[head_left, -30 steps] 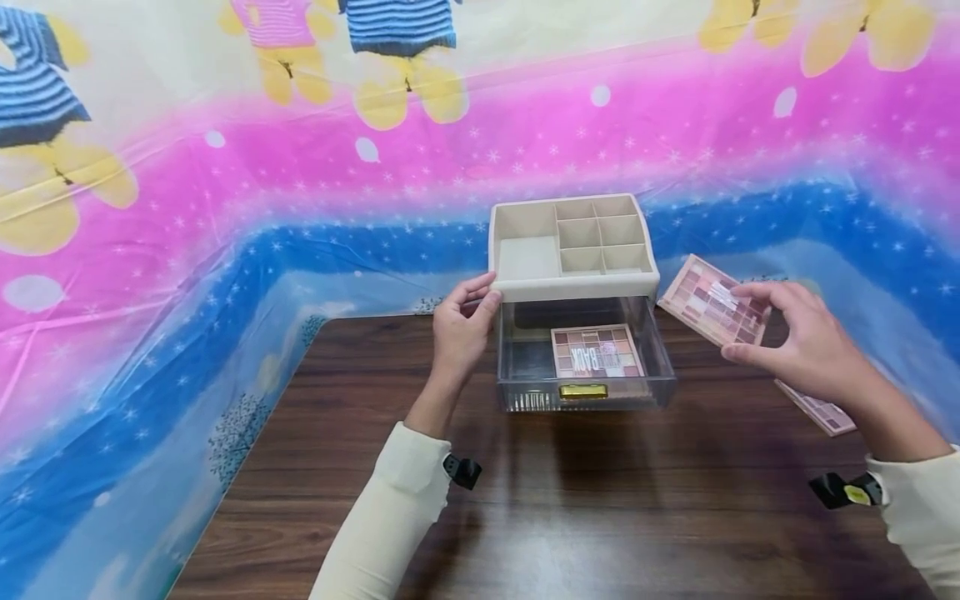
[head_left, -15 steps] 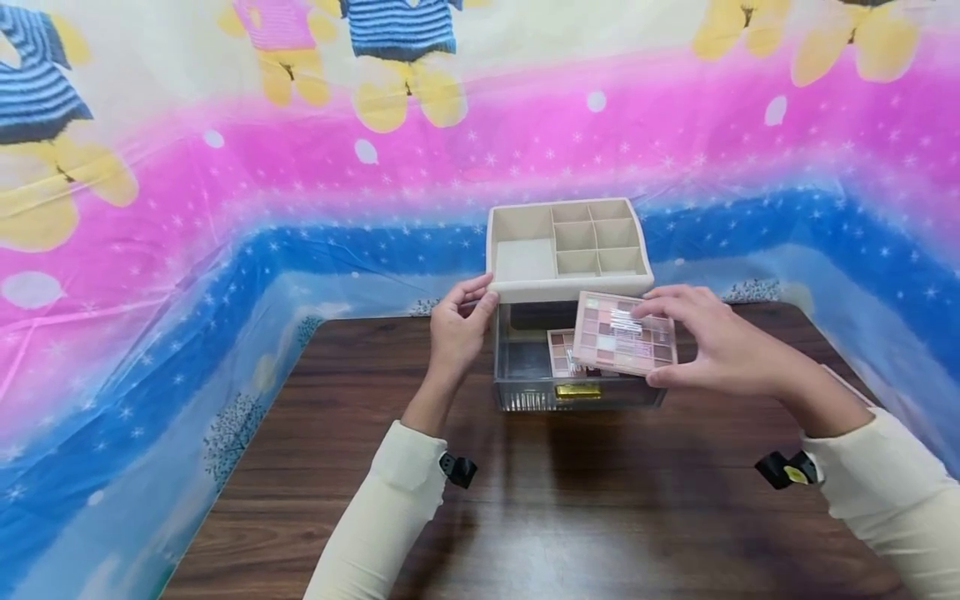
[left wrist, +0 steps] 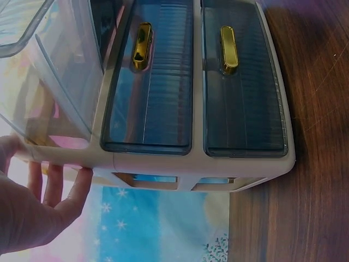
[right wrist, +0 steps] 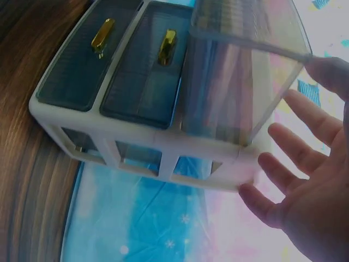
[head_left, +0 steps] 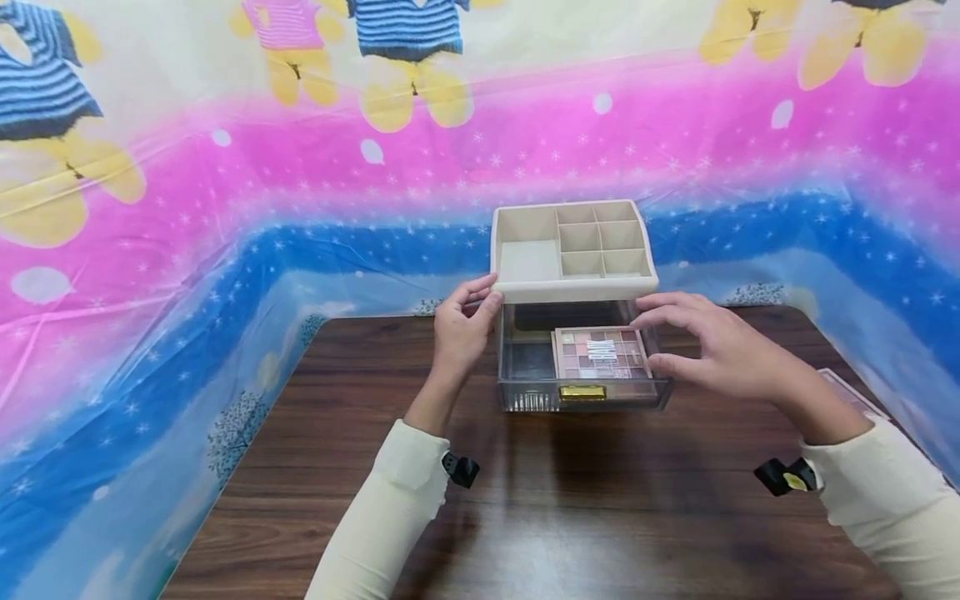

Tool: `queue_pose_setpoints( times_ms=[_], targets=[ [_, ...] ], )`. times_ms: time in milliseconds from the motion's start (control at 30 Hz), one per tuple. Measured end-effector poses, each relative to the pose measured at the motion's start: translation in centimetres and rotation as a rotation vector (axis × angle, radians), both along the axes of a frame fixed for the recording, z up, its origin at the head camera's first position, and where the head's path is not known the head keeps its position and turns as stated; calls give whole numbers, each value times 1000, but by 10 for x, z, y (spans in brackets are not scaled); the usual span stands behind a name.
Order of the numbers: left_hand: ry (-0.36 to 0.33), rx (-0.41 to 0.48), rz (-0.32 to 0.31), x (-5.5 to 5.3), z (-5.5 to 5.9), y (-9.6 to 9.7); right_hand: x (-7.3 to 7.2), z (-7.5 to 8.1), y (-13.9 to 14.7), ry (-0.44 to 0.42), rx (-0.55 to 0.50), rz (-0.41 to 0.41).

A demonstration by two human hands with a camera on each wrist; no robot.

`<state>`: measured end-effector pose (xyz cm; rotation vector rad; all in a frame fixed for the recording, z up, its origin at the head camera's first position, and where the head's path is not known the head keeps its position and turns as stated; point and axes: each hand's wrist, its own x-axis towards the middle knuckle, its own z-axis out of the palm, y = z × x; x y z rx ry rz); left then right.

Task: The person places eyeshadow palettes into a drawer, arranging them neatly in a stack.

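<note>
A cream drawer organizer (head_left: pixel 573 289) stands on the table, its clear top drawer (head_left: pixel 528 398) pulled out. Inside that drawer, at the right, lies an eyeshadow palette (head_left: pixel 600 353), stacked over another whose edge barely shows. My left hand (head_left: pixel 465 325) grips the organizer's upper left edge; in the left wrist view its fingers lie along the side of the frame. Beside the drawer's right wall, my right hand (head_left: pixel 723 346) has its fingers spread and holds nothing. The right wrist view shows these fingers (right wrist: pixel 297 153) close to the clear drawer wall.
Another palette (head_left: pixel 855 392) lies on the wooden table (head_left: pixel 600 508) at the right, partly behind the right forearm. Two lower drawers with gold handles (left wrist: pixel 229 49) are closed. Divided compartments (head_left: pixel 603 242) form the organizer's top. A patterned cloth (head_left: pixel 420 183) hangs behind.
My right hand brought a palette leftward from the right side, laid it in the open drawer over the one there, and let go. My left hand stays on the organizer.
</note>
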<state>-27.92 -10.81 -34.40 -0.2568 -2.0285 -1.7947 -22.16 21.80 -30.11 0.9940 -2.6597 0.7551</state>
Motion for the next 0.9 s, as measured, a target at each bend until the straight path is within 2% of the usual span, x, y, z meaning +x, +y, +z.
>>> queue_pose_setpoints(
  times_ms=[167, 267, 367, 567, 733, 900],
  targets=[
    [-3, -4, -11, 0, 0, 0, 0, -5, 19, -10, -65, -115],
    [-3, -5, -8, 0, 1, -1, -6, -15, 40, -28, -35, -210],
    [2, -9, -2, 0, 2, -1, -17, -31, 66, -76, 56, -293],
    [-3, -7, -15, 0, 2, -1, -34, -77, 128, -210, 224, -433],
    [-1, -3, -18, -1, 1, -1, -40, -106, 173, -286, 297, -506],
    [-10, 6, -7, -1, 2, -1, -40, -129, 201, -381, 315, -569]
  ],
)
